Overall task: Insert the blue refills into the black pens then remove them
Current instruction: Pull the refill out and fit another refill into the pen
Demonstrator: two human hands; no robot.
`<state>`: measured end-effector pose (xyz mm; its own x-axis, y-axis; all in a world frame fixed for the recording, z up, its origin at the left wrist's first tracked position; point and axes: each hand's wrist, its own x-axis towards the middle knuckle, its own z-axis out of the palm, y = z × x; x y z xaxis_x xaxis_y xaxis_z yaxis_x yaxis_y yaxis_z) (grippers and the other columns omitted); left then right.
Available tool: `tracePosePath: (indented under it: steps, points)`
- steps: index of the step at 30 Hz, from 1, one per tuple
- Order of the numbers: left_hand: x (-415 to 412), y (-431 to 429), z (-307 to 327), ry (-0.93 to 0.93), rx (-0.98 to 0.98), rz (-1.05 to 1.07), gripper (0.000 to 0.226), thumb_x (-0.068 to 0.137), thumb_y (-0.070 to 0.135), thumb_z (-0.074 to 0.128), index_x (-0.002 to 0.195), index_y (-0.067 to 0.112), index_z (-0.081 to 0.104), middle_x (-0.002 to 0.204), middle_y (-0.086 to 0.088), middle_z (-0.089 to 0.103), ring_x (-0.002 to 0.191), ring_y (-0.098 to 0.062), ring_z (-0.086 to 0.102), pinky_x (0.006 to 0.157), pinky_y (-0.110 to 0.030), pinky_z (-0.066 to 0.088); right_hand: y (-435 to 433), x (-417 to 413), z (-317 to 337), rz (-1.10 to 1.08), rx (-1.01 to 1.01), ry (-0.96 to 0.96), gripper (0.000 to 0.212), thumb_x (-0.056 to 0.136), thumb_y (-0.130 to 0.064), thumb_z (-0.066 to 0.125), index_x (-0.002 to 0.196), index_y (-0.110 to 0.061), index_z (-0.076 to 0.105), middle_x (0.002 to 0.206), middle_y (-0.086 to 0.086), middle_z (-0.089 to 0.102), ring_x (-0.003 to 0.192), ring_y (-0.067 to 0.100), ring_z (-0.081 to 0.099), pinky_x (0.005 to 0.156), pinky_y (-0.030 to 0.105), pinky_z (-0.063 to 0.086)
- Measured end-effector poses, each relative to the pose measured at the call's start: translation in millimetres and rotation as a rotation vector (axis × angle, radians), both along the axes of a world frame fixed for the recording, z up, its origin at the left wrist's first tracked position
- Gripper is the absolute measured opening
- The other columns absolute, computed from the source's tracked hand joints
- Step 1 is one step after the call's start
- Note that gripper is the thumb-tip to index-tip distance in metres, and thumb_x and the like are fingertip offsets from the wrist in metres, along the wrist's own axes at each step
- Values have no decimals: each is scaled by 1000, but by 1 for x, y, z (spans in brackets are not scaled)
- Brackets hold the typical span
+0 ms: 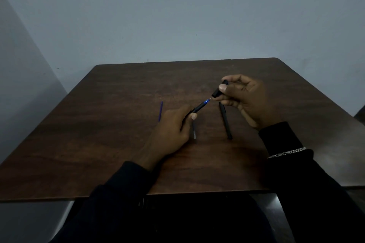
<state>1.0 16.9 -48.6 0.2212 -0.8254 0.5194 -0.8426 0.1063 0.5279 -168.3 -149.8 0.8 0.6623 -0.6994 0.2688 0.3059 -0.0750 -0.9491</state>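
Dark wooden desk (118,144), dim light, grey wall (177,16) behind. All places are given from the held pen.

- Far left of the held pen: loose refill (160,111), blue, flat on the desk, lying almost straight away from the person, touching nothing.
- Left hand (171,130): low over the desk, fingers and thumb curled round the rear of the held pen (198,108). The black barrel points up and to the right.
- Just below the held pen: short grey stick (194,133) on the desk, partly hidden by the left hand. Cannot tell what it is.
- At the held pen's front end: inserted refill (207,101), with a blue length and a fine tip sticking out of the barrel.
- Just right of that tip, with a small gap: black pen part (216,92), short, pinched between the thumb and fingers of the right hand (249,102). Cap or nose section, cannot tell. Its open end faces the tip.
- Below and right of the held pen: spare pen (225,122), black, flat on the desk, its upper end under the right hand.
- Furthest right: silver bracelet (287,152) over a dark sleeve.

The hands are close together but not touching.
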Motion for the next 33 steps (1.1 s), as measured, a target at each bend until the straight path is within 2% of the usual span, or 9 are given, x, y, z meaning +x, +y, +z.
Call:
tracePosePath:
  steps: [4, 9, 15, 21, 27, 31, 33]
  points:
    - [-1, 0, 0, 0, 4, 1, 30, 110, 28, 50, 87, 11, 59, 68, 9, 54, 60, -10, 54, 54, -22, 37, 5, 2, 1, 19, -15, 30, 34, 80, -20, 81, 109, -9, 67, 93, 13, 80, 80, 27, 80, 61, 24, 61]
    - [-1, 1, 1, -5, -7, -2, 29, 110, 26, 51, 85, 14, 56, 66, 12, 51, 59, -9, 53, 54, -17, 33, 6, 3, -1, 15, -57, 58, 21, 88, -9, 78, 107, -8, 69, 90, 13, 80, 79, 26, 79, 62, 25, 61]
    - [-2, 1, 2, -14, -3, 8, 29, 110, 24, 52, 84, 13, 56, 66, 12, 52, 59, -9, 54, 54, -15, 32, 8, 6, -4, 8, -140, 91, 10, 89, -1, 76, 98, -4, 73, 84, 14, 80, 76, 26, 79, 61, 24, 60]
    - [-2, 2, 3, -17, -13, 17, 29, 109, 20, 54, 81, 15, 53, 63, 13, 50, 55, -5, 50, 52, -16, 30, 15, 9, -7, 4, -226, 135, 12, 89, 1, 76, 98, 7, 75, 84, 12, 81, 74, 24, 80, 62, 23, 62]
    - [-4, 6, 6, -43, -50, 5, 27, 108, 18, 54, 83, 25, 49, 63, 17, 48, 56, 0, 52, 54, -11, 33, 17, 9, -8, 18, -217, 117, 5, 88, -1, 77, 91, -5, 78, 88, 17, 80, 75, 27, 80, 61, 22, 61]
    - [-8, 8, 8, -45, -65, 10, 25, 108, 21, 53, 84, 26, 48, 64, 19, 47, 56, 4, 52, 54, -11, 32, 18, 11, -9, 17, -227, 103, 4, 88, 0, 77, 88, -4, 77, 90, 17, 80, 73, 24, 80, 60, 21, 60]
    - [-9, 8, 8, -37, -62, 15, 25, 108, 17, 55, 84, 24, 50, 66, 16, 52, 56, 0, 52, 54, -14, 33, 19, 11, -9, 23, -224, 96, 4, 88, 0, 77, 90, -3, 77, 91, 18, 80, 73, 24, 80, 60, 21, 60]
